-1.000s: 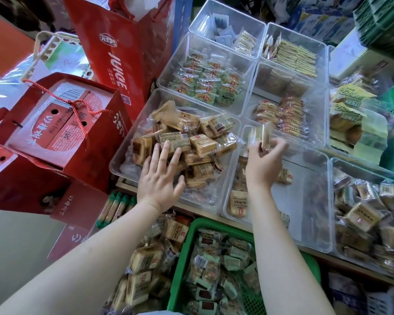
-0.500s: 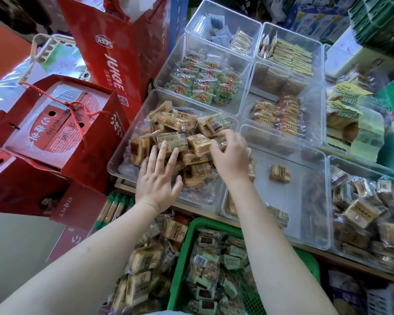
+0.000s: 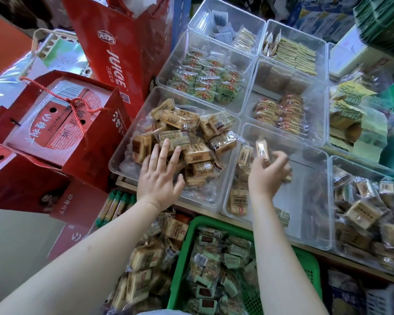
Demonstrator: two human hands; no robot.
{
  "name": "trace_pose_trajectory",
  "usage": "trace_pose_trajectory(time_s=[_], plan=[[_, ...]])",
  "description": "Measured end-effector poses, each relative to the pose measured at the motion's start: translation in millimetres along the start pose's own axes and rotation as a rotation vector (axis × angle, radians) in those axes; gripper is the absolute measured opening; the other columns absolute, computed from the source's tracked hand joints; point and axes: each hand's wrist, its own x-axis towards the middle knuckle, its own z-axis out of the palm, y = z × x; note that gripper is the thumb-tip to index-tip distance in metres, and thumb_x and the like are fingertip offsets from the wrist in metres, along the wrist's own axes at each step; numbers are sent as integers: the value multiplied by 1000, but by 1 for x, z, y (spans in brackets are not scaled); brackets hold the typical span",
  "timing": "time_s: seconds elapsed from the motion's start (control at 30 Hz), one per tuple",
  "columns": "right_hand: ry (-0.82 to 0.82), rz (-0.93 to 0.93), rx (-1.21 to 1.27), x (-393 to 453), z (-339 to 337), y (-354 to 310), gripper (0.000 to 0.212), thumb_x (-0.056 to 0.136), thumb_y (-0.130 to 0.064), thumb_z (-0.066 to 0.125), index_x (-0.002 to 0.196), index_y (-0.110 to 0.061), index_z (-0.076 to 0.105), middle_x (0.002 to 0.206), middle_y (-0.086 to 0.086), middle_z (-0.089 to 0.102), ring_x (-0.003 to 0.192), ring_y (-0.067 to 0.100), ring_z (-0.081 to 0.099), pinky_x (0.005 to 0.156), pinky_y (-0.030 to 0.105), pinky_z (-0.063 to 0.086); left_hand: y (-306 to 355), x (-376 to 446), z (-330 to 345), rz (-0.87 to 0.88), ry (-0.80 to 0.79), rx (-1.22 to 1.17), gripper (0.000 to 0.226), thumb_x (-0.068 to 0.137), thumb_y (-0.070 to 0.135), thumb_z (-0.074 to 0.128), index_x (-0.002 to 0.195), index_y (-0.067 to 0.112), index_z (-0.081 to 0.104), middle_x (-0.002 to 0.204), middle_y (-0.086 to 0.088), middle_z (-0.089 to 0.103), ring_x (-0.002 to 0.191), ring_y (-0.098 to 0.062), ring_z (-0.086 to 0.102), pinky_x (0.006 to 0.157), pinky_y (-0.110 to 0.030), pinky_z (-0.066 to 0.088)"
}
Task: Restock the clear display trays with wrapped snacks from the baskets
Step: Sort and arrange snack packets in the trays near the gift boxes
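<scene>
My left hand (image 3: 160, 178) lies flat with spread fingers on the heap of tan wrapped snacks (image 3: 191, 142) in the clear tray (image 3: 121, 164) at centre left. My right hand (image 3: 267, 173) is over the neighbouring, mostly bare clear tray (image 3: 314, 223) and pinches one tan wrapped snack (image 3: 262, 150) upright at its fingertips. A few snacks (image 3: 238, 201) lie along that tray's left side. Below, a green basket (image 3: 309, 264) holds green-wrapped snacks, and a pile of tan snacks (image 3: 143, 264) lies to its left.
Further clear trays behind hold green packets (image 3: 205, 83), orange packets (image 3: 280, 112) and yellow sticks (image 3: 293, 55). A full tray (image 3: 369, 214) stands at right. Red gift boxes (image 3: 62, 123) and a red juice bag (image 3: 123, 48) crowd the left side.
My right hand went left to the heaped tray, took a snack and has carried it back right over the sparse tray. My left hand stays resting on the heap.
</scene>
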Motion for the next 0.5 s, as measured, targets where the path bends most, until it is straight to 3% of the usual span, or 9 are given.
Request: trace_pose_trajectory(time_s=[0.13,0.17,0.23,0.3,0.33,0.4,0.5], plan=[[-389,208,-335,12,-2,22,41,99,-45,46,126,-14,54,138,17,42,123,35,45,100,44,41,0,0,-1,-7,-18,7,75,92,52,27,160,28,4,168,-6,-2,154,-29,8,121,-47,16],[-390,173,-406,11,-2,20,44,99,-45,45,129,-14,54,142,16,42,130,34,40,106,47,35,0,0,-1,-7,-18,2,75,92,51,27,160,28,5,168,-6,-2,154,-29,8,121,-47,16],[-238,-18,-402,4,1,7,40,98,-34,49,129,-10,58,141,15,48,132,32,40,109,45,33,0,0,-1,-8,-17,-7,75,92,51,28,160,28,6,168,-7,-1,154,-29,9,121,-48,17],[-96,-278,-257,-8,7,-12,25,95,-17,54,114,-6,66,123,12,61,117,28,52,98,36,37,0,0,-1,-8,-27,-3,75,92,51,27,160,28,5,168,-6,-2,154,-29,8,121,-48,16],[-118,-392,-187,-15,12,-23,20,94,-12,54,107,-6,68,113,9,65,110,25,56,92,35,41,0,0,-2,-7,-27,-1,75,92,52,26,160,28,4,168,-7,-2,154,-30,8,121,-47,16],[-350,-562,-135,-28,25,-43,21,95,-15,56,110,-10,69,112,5,67,109,19,56,94,39,49,1,-1,-3,-4,-25,-1,75,92,51,27,160,27,6,168,-7,-1,154,-30,9,121,-47,17],[-740,-571,-304,-43,46,-55,52,92,-34,62,140,-17,52,143,6,50,134,22,41,112,43,37,1,-1,-3,-5,-24,1,75,92,50,28,160,27,9,168,-7,0,153,-30,10,120,-47,17]])
